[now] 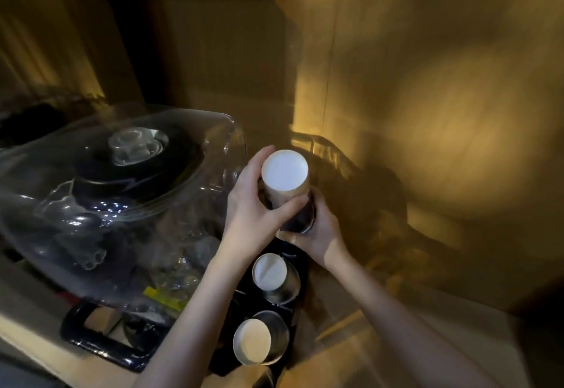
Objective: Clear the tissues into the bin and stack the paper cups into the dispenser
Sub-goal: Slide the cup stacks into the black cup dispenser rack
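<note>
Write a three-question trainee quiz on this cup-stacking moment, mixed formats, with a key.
1. True or false: both hands grip the raised cup stack.
2. Besides the raised one, how many white cup bottoms show in the black holder?
3. The clear plastic cover lies on which side of the left hand? A) the person's left B) the person's right

Key: 1 true, the right hand grips lower down; 2 two; 3 A.

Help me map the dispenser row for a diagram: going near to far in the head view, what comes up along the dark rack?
Nearest paper cup stack → middle paper cup stack → far cup stack, gripped by the left hand and the right hand.
</note>
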Demonstrator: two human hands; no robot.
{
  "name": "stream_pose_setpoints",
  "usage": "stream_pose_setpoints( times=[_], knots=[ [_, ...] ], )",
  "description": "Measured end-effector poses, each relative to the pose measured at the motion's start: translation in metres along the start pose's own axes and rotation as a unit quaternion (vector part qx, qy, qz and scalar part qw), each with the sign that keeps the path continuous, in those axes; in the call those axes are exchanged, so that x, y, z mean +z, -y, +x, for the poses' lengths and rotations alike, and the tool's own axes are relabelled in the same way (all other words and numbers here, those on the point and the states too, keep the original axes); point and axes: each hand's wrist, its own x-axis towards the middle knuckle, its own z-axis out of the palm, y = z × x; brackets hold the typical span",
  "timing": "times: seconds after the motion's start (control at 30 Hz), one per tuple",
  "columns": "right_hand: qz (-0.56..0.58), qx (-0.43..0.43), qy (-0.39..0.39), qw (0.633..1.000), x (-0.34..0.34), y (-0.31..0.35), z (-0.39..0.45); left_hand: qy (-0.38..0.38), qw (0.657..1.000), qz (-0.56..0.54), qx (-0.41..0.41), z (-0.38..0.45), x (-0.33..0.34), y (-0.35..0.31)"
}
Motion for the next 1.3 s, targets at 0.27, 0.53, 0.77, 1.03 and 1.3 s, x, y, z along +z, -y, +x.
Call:
stream_pose_setpoints(
  times=[0.27, 0.53, 0.77, 1.03, 1.3],
  knots=[
    [0.076, 0.095, 0.067, 0.99, -0.005, -0.035, 0.006, 0.038, 0.994, 0.096, -0.034, 0.007, 0.021, 0.029],
    [0.178, 0.293, 0.042, 0.939, -0.001, -0.066, 0.014, 0.12, 0.978, 0.116, -0.125, 0.001, 0.041, 0.05],
    [0.12, 0.249, 0.076, 0.958, 0.002, -0.078, 0.014, 0.168, 0.967, 0.163, -0.096, 0.013, 0.047, 0.055],
    [0.047, 0.257, 0.057, 0.963, -0.016, -0.044, 0.016, 0.177, 0.962, 0.189, -0.09, 0.013, 0.051, 0.055],
    [0.277, -0.033, -0.193, 0.941, -0.127, 0.108, -0.044, 0.165, 0.95, 0.259, -0.055, 0.021, 0.066, 0.024]
  ],
)
